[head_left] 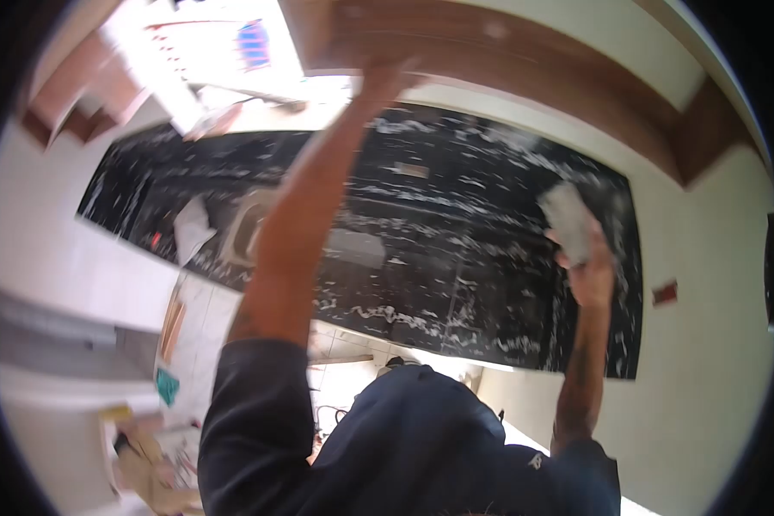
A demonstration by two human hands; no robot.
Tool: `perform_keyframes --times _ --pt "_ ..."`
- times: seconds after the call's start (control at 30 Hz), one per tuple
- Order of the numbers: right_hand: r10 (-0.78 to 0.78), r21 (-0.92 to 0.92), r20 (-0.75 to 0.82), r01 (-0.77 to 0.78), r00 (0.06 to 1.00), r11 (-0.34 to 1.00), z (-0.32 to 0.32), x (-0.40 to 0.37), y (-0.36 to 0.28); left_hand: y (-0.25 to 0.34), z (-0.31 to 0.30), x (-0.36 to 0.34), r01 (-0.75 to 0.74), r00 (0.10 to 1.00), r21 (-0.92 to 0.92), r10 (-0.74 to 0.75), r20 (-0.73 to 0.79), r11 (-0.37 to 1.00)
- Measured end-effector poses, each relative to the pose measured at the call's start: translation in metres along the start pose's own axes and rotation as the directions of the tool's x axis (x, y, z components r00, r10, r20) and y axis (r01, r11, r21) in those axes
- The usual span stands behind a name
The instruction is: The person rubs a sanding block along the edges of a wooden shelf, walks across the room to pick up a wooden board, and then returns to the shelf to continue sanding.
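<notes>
My right hand [592, 273] is closed around a pale grey, roughly rectangular pad [568, 222], over the right part of a black stone countertop [499, 284] with white streaks. Blur hides what the pad is made of and whether it touches the stone. Raised across the counter, my left hand [387, 79] is at the lower edge of a brown wooden cabinet [482, 43]. Its fingers are smeared, so I cannot make out their grip. A small light rectangular piece [412, 170] lies on the counter between my arms.
A sink [242, 228] is partly behind my left forearm, with a crumpled white sheet [193, 230] beside it. A bright window [232, 43] stands at the upper left. A red-brown wall patch [665, 293] is at right. A green cloth [167, 386] lies lower left.
</notes>
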State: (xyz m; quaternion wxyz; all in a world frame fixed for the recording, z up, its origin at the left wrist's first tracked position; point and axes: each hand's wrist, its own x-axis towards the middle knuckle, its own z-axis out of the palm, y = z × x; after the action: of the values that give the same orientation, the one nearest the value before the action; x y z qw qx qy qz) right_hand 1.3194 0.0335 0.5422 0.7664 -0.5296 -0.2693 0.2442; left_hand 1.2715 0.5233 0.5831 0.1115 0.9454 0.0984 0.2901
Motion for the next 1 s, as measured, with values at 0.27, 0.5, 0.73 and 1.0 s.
perform_keyframes --times 0.27,0.5,0.73,1.0 --pt "0.017 0.121 0.197 -0.041 0.980 0.992 0.031 0.060 0.001 0.081 0.026 -0.076 0.261 0.956 -0.041 -0.264 -0.127 0.965" --pt "0.335 -0.057 0.423 -0.344 0.842 0.937 0.094 0.029 0.137 0.141 0.027 -0.264 0.482 0.787 -0.757 -0.599 0.152 0.441" --pt "0.071 -0.437 0.808 0.515 0.584 0.738 0.161 -0.023 0.201 0.156 0.049 -0.386 0.334 0.412 -0.942 -0.894 0.178 -0.033" --pt "0.066 -0.268 0.955 0.750 0.289 0.605 0.190 -0.053 0.211 0.175 0.070 -0.446 -0.068 0.441 -0.968 -0.878 0.187 -0.240"
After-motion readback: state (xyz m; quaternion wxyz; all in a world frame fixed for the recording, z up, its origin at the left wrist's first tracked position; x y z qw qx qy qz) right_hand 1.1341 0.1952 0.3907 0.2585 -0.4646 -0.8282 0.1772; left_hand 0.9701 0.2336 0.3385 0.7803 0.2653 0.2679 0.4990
